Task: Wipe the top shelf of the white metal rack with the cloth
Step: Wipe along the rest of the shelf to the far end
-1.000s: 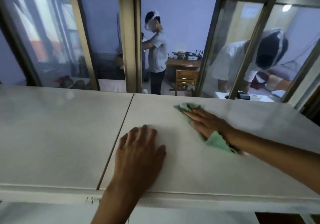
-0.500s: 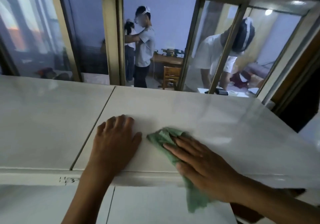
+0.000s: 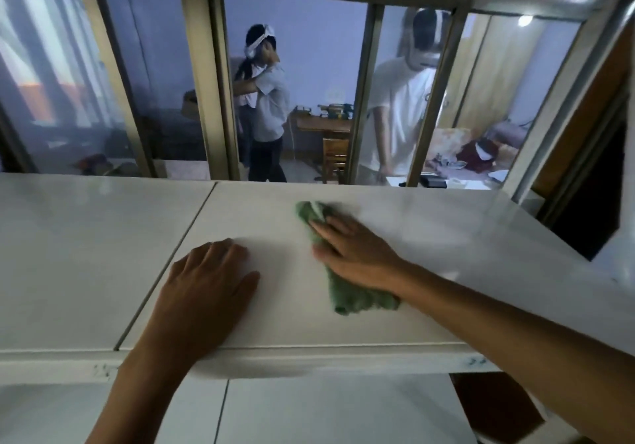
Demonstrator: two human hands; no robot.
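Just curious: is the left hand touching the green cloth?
Apart. The head view shows bare white shelf between the left hand and the green cloth, which lies under the right hand.

The cloth (image 3: pixel 343 292) is a plain mid green with no pattern, slightly paler where it bunches at its far end. The top shelf (image 3: pixel 446 254) under the cloth is plain glossy white, greyish in the dim light, crossed to the left of the cloth by one thin dark seam (image 3: pixel 165 265). Beyond the shelf the window frame (image 3: pixel 220 100) is dull olive-beige. Through the glass, the wall (image 3: pixel 309 48) is pale lilac-blue, the desk (image 3: pixel 323 124) and the chair (image 3: pixel 333 155) are warm orange-brown wood, one person (image 3: pixel 271 107) wears a light grey top with dark trousers, and another person (image 3: pixel 398 110) wears plain white
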